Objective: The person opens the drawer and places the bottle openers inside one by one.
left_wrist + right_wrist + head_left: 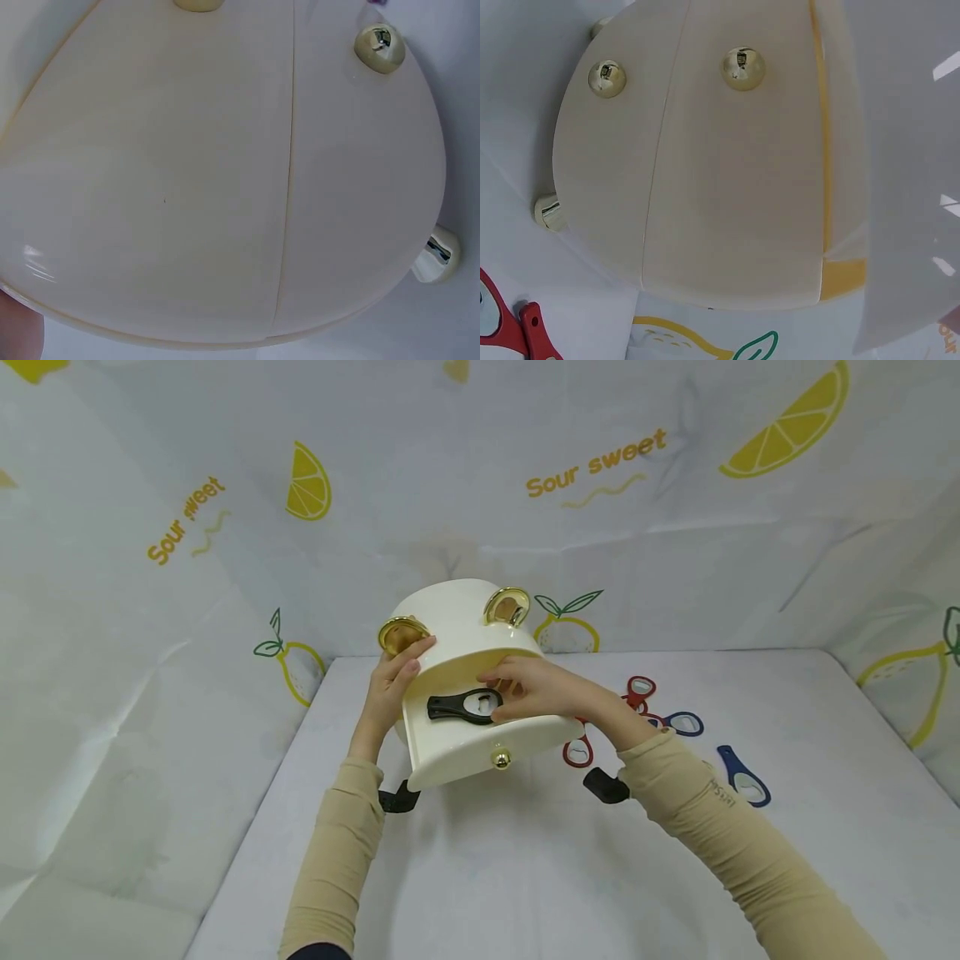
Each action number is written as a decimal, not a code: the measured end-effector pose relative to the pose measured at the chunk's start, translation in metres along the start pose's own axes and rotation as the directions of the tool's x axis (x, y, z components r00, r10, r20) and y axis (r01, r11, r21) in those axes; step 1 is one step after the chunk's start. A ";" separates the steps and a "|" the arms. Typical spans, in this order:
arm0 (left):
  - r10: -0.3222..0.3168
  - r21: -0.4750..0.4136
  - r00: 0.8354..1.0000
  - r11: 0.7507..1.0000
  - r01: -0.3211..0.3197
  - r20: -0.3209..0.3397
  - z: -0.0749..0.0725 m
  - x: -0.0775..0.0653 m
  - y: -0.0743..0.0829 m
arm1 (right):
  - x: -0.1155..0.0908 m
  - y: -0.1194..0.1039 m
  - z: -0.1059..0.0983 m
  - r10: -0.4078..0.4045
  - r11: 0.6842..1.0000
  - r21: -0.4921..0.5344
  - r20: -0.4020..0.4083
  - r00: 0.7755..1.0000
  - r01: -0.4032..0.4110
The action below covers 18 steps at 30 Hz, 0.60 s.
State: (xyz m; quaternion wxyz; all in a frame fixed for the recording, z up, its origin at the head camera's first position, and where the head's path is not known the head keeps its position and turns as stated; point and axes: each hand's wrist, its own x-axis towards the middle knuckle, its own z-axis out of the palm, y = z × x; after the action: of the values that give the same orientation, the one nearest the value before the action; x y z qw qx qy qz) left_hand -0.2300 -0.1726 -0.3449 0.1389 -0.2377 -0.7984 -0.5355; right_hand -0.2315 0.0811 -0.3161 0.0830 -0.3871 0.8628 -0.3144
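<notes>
one left hand [386, 687] rests extended on the white box [450, 610] mid-frame; the right hand [536, 687] touches a black opener [454, 706], grip unclear.

A glossy cream case [165, 150] shows one seam [289, 165], gold knobs [380, 48] either side, and a gold foot [438, 256] at its edge.
</notes>
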 end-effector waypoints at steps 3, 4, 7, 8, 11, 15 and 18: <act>0.010 -0.010 1.000 1.000 -0.010 0.002 0.001 0.000 0.000 | -0.001 0.000 0.000 0.002 0.999 0.039 -0.009 1.000 -0.002; 0.014 -0.016 1.000 1.000 -0.014 0.003 0.001 0.000 0.000 | -0.001 0.000 0.000 0.005 0.999 0.052 -0.013 1.000 -0.004; 0.018 -0.028 1.000 0.999 -0.017 0.005 0.001 -0.001 -0.001 | -0.003 0.002 0.000 0.012 0.997 0.081 -0.027 1.000 -0.010; 0.015 -0.030 1.000 0.999 -0.014 0.004 0.001 0.000 -0.001 | -0.003 0.002 0.000 0.014 0.997 0.083 -0.034 0.999 -0.011; -0.011 -0.018 1.000 1.000 0.011 0.002 0.001 0.000 -0.001 | -0.006 0.003 -0.001 0.012 0.997 0.081 -0.063 0.998 -0.007; -0.044 -0.005 0.999 0.999 0.044 0.002 0.000 0.001 -0.001 | -0.012 0.001 -0.005 0.012 0.995 0.104 -0.117 0.993 0.000; -0.048 -0.009 0.999 0.999 0.048 0.002 0.000 0.001 -0.001 | -0.019 -0.002 -0.006 -0.012 0.992 0.125 -0.182 0.983 0.035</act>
State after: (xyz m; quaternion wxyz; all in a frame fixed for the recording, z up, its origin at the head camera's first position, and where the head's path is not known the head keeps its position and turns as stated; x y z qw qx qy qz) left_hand -0.2315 -0.1729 -0.3456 0.1240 -0.2196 -0.8015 -0.5422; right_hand -0.2196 0.0968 -0.3126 0.0251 -0.3610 0.8402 -0.4038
